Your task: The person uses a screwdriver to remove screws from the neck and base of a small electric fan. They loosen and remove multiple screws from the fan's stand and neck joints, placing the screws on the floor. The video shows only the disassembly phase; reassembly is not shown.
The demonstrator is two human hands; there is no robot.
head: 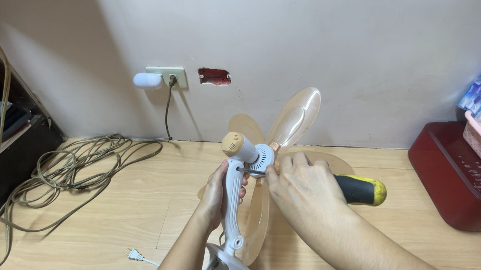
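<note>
The right hand (pixel 306 190) is closed around the screwdriver (pixel 350 188), its long axis level and tip leftward at the white fan (pixel 234 214) neck, whose upright stem the left hand (pixel 219 195) clasps just beside it.

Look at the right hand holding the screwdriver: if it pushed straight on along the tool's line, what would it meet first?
Probably the white motor housing of the small fan: the right hand aims the screwdriver leftward, tip already there.

Two bare forearms and hands, seen from above.
The left hand (pixel 217 197) and right hand (pixel 301 189) wear no sleeves, gloves, rings or watch.
</note>
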